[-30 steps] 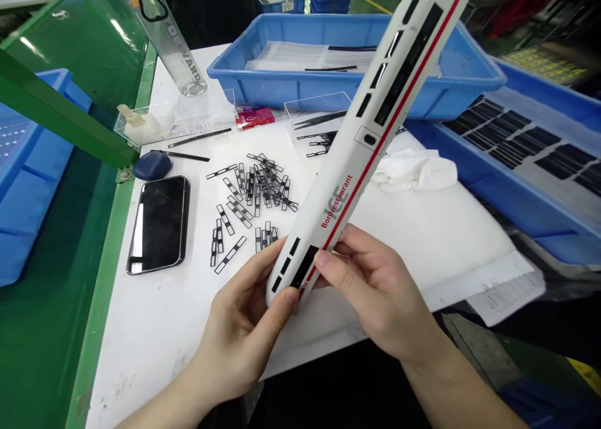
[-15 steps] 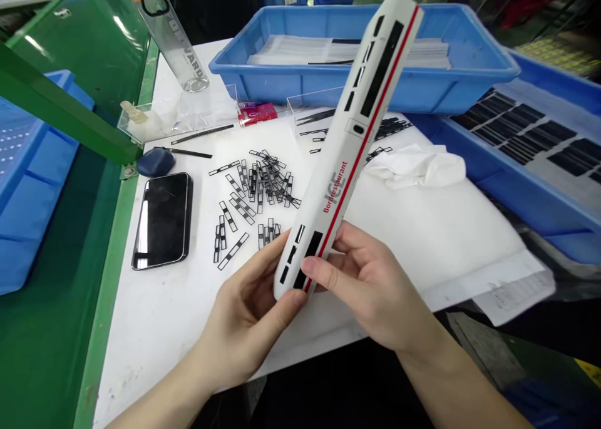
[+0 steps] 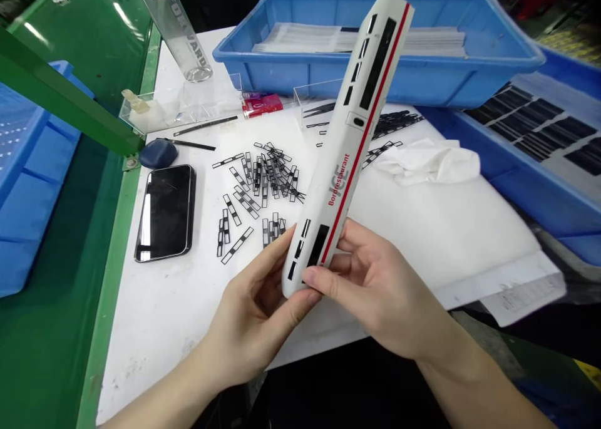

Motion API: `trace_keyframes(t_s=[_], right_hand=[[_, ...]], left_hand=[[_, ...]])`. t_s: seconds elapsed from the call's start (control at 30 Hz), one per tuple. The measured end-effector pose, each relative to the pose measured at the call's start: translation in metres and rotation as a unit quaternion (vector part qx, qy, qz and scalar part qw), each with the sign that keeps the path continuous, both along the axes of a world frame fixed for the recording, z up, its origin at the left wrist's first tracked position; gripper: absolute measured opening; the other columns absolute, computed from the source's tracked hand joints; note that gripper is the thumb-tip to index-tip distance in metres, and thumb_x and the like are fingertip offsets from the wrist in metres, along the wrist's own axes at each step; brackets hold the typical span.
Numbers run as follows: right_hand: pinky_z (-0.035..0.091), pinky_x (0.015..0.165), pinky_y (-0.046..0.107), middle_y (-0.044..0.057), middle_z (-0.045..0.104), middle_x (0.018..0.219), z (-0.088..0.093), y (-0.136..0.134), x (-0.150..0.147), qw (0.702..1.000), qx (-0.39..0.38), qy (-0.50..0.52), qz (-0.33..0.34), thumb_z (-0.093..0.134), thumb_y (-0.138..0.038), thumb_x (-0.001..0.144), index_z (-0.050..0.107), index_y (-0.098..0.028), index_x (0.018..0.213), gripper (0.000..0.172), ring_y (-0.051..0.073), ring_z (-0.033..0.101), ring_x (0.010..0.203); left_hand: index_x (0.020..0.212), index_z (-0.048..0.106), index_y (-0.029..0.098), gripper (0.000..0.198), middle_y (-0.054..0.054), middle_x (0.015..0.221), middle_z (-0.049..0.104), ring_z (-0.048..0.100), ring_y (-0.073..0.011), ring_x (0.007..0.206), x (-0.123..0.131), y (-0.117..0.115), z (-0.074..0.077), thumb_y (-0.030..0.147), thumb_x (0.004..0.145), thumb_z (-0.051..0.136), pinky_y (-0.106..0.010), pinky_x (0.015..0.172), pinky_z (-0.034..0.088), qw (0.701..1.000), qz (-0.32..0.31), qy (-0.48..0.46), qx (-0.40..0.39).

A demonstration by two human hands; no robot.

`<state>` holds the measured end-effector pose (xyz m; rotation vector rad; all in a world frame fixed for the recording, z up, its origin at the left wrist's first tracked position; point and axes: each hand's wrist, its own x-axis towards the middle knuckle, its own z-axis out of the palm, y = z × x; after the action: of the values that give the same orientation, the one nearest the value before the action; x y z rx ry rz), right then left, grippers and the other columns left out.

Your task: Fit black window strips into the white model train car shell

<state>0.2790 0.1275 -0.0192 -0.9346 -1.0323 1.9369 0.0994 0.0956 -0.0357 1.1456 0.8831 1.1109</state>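
A white model train car shell (image 3: 323, 191) with a red stripe, black windows and "Bordrestaurant" lettering is held tilted above the table, its far end up and to the right. My left hand (image 3: 263, 310) wraps its near end from the left, thumb across the bottom. From the right, my right hand (image 3: 370, 285) grips the same end, with the thumb pressed by the lower black window. Fingers behind the shell are partly hidden. Beyond my left hand lies a loose pile of small black-framed window strips (image 3: 270, 172).
A black phone-like device (image 3: 166, 213) and a dark blue rounded object (image 3: 158, 153) lie left. A clear bottle (image 3: 183, 41) stands behind. A blue bin (image 3: 291, 78) with flat sheets sits at the back, another blue bin (image 3: 530, 185) right. A white cloth (image 3: 429, 161) lies before them.
The view has shifted slightly. My right thumb has moved a little across the black window toward the shell's left side. Both hands still hold the train car shell.
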Motion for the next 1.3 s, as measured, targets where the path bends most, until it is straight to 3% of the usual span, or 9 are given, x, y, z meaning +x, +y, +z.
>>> trace_keyframes(t_s=[0.1,0.23,0.43,0.67,0.83,1.03,1.2,1.3], right_hand=[[0.066,0.088,0.024,0.004,0.080,0.114,0.002,0.001,-0.003,1.000,0.010,-0.014,-0.002,0.071,-0.012,0.098,0.066,-0.024,0.115,0.022,0.018,0.079,0.104],[0.066,0.092,0.026,0.004,0.077,0.120,0.002,0.008,0.001,0.999,0.021,-0.007,0.023,0.075,-0.011,0.094,0.066,-0.023,0.113,0.024,0.017,0.078,0.102],[0.065,0.093,0.027,0.001,0.075,0.116,0.002,0.012,0.008,0.998,0.032,-0.002,0.055,0.077,-0.011,0.093,0.066,-0.024,0.117,0.029,0.017,0.077,0.102],[0.067,0.091,0.034,0.003,0.077,0.110,0.001,0.015,0.010,0.997,0.007,-0.021,0.075,0.080,-0.011,0.089,0.065,-0.022,0.115,0.031,0.021,0.079,0.100],[0.067,0.085,0.032,0.004,0.077,0.107,0.003,0.013,0.006,0.998,0.001,-0.031,0.059,0.076,-0.014,0.093,0.065,-0.023,0.115,0.026,0.020,0.080,0.095],[0.068,0.083,0.027,0.003,0.078,0.117,0.001,0.019,0.007,0.998,0.003,0.003,0.063,0.080,-0.012,0.090,0.067,-0.023,0.116,0.031,0.019,0.080,0.099],[0.066,0.084,0.020,0.000,0.083,0.101,0.004,0.023,0.009,0.998,0.054,-0.003,0.013,0.078,-0.011,0.093,0.079,-0.022,0.105,0.017,0.015,0.080,0.095],[0.067,0.079,0.020,-0.002,0.083,0.098,0.007,0.019,0.006,0.998,0.064,-0.004,0.005,0.079,-0.012,0.094,0.081,-0.025,0.106,0.018,0.013,0.079,0.085]], left_hand=[[0.146,0.064,0.038,0.060,0.004,0.156,0.062,0.060,-0.0144,0.142,-0.001,0.000,0.000,0.004,0.097,0.073,-0.015,0.119,0.046,1.000,0.010,0.000,0.001],[0.143,0.067,0.036,0.057,0.003,0.152,0.065,0.065,-0.0156,0.137,-0.002,0.003,-0.001,0.005,0.096,0.076,-0.017,0.116,0.050,0.999,0.005,-0.029,-0.030],[0.147,0.063,0.041,0.065,0.003,0.153,0.064,0.060,-0.0193,0.142,-0.003,0.002,-0.002,0.004,0.095,0.077,-0.020,0.117,0.052,0.997,-0.022,-0.063,-0.040],[0.149,0.060,0.041,0.067,0.004,0.155,0.063,0.061,-0.0179,0.142,-0.001,0.001,-0.001,0.005,0.095,0.077,-0.021,0.120,0.049,0.999,-0.025,-0.030,-0.035],[0.148,0.061,0.043,0.066,0.007,0.152,0.066,0.063,-0.0128,0.139,0.001,0.000,-0.001,0.004,0.096,0.075,-0.017,0.120,0.046,1.000,-0.004,-0.009,-0.009],[0.142,0.067,0.042,0.059,0.005,0.148,0.068,0.065,-0.0181,0.137,-0.003,0.004,0.000,0.007,0.096,0.076,-0.019,0.112,0.056,0.997,-0.012,-0.047,-0.053],[0.142,0.068,0.041,0.056,0.004,0.152,0.065,0.059,-0.0176,0.144,-0.004,0.005,0.000,0.008,0.097,0.075,-0.017,0.117,0.050,0.997,-0.021,-0.046,-0.058],[0.139,0.070,0.037,0.048,0.003,0.147,0.070,0.067,-0.0159,0.135,-0.001,0.005,0.002,0.010,0.099,0.074,-0.013,0.107,0.056,0.997,-0.003,-0.044,-0.057]])
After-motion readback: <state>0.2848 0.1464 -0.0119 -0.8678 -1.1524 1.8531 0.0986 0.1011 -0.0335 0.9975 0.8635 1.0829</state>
